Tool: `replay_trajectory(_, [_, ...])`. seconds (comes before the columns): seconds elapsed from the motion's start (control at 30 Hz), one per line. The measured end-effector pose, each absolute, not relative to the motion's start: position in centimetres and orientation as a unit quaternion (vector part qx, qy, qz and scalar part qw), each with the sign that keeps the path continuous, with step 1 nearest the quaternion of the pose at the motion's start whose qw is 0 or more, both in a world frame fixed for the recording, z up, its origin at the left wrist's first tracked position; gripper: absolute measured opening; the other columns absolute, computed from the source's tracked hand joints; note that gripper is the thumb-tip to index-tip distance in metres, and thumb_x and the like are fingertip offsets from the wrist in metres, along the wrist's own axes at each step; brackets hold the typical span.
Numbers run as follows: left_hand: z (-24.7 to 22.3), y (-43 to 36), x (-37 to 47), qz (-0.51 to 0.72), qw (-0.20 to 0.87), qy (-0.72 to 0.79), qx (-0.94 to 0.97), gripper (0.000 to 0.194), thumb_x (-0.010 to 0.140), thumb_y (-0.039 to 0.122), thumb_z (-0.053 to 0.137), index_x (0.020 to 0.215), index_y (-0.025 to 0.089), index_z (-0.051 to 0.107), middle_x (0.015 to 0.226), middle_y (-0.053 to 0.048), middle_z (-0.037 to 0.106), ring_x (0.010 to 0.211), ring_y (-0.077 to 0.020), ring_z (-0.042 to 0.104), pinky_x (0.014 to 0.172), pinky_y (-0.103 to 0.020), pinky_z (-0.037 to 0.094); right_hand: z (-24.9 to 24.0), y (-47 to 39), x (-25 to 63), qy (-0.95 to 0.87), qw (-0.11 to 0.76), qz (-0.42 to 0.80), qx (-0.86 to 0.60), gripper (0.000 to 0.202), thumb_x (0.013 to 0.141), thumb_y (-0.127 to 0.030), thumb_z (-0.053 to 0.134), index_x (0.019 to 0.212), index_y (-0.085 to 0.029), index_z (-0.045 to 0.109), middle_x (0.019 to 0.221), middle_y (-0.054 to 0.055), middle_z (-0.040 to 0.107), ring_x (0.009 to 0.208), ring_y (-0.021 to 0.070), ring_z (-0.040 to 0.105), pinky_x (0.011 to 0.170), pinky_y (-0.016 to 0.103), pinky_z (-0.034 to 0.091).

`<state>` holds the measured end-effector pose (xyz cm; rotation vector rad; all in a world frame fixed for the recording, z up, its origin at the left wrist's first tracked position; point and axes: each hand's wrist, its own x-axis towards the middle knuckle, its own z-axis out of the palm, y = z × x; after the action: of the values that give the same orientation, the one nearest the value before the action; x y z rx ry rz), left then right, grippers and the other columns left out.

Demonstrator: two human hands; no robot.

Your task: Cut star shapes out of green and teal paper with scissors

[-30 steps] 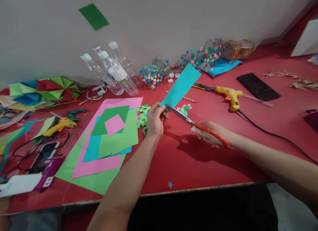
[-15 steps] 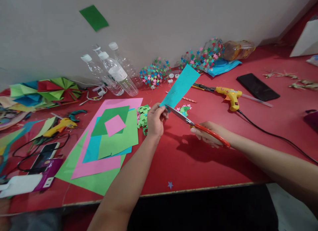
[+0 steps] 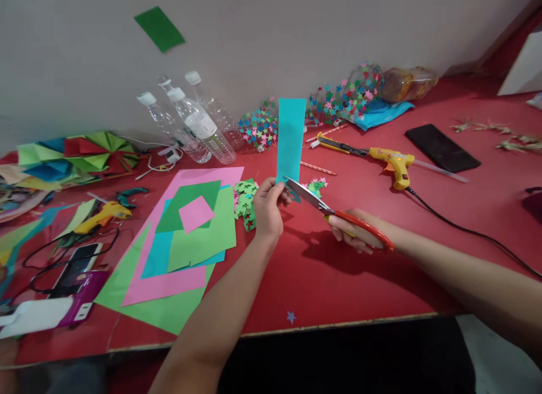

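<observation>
A turquoise paper strip (image 3: 291, 134) stands nearly upright, its lower end pinched by my left hand (image 3: 270, 208). My right hand (image 3: 353, 230) is closed around the red handles of a pair of scissors (image 3: 311, 196). The blades point up and left, and their tips meet the lower part of the strip beside my left fingertips. A small pointed bit of the same paper shows below the blades. Just left of my left hand lies a heap of green and pink paper stars (image 3: 244, 201). More cut stars (image 3: 317, 186) lie behind the scissors.
Stacked coloured sheets (image 3: 199, 284) cover the table's left part. Plastic bottles (image 3: 199, 123) and star-covered balls (image 3: 265, 123) line the wall. To the right are a yellow glue gun (image 3: 396, 163) with its cord, and a black phone (image 3: 440, 148). One star (image 3: 291, 317) lies near the front edge.
The paper strip has turned from leaning right to nearly upright. Both hands have shifted slightly right and down, and a pointed bit of paper now shows under the blades.
</observation>
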<state>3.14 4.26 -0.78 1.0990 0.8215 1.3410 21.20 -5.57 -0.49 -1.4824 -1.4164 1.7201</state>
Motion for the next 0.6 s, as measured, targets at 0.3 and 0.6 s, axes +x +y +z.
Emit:
replay_trajectory(0.3, [-1.19, 3.71, 3.46, 0.561, 0.582, 0.339, 0.482, 0.016, 0.076, 0.023, 0.059, 0.062, 0.018, 0.053, 0.051, 0.005, 0.05, 0.047, -0.0061, 0.048, 0.047, -0.018, 0.038, -0.21, -5.82, 20.99, -0.533, 0.244, 0.627, -0.513, 0.054, 0.088, -0.069, 0.041, 0.07, -0.018, 0.049, 0.034, -0.01, 0.038, 0.027, 0.007, 0.039, 0.038, 0.02, 0.04])
replay_trajectory(0.6, [-1.56, 3.71, 3.52, 0.554, 0.584, 0.342, 0.485, 0.017, 0.077, 0.024, 0.058, 0.062, 0.018, 0.052, 0.051, 0.005, 0.05, 0.047, -0.0061, 0.048, 0.047, -0.018, 0.037, -0.34, -6.02, 20.4, -0.506, 0.24, 0.624, -0.544, 0.057, 0.083, -0.073, 0.043, 0.068, -0.018, 0.049, 0.033, -0.009, 0.039, 0.025, 0.0075, 0.039, 0.032, 0.019, 0.036])
